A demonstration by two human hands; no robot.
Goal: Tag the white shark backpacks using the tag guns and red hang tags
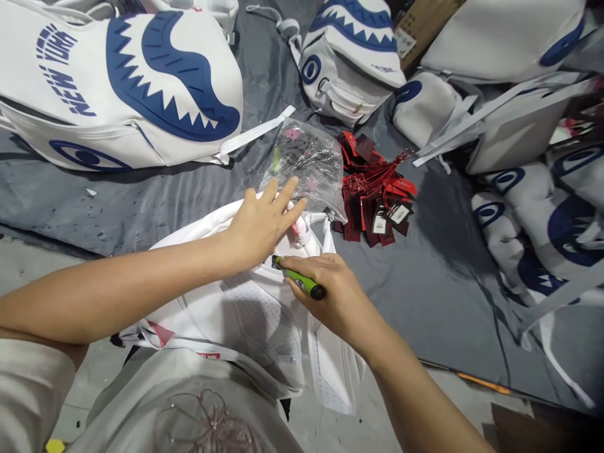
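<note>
Got the grey-covered table (438,296) in front of me and a white backpack (264,314) slumped at its near edge, right up against me, and imo the trick here is to keep the bag flat and taut, make small light moves and aim away from the holding fingers. My left hand (257,229) reaches across it palm down, fingers fanned out, though I can't tell if the hidden thumb is pinching anything. My right hand (333,283) is wrapped around a green tool (302,282), tip pointing left.
</note>
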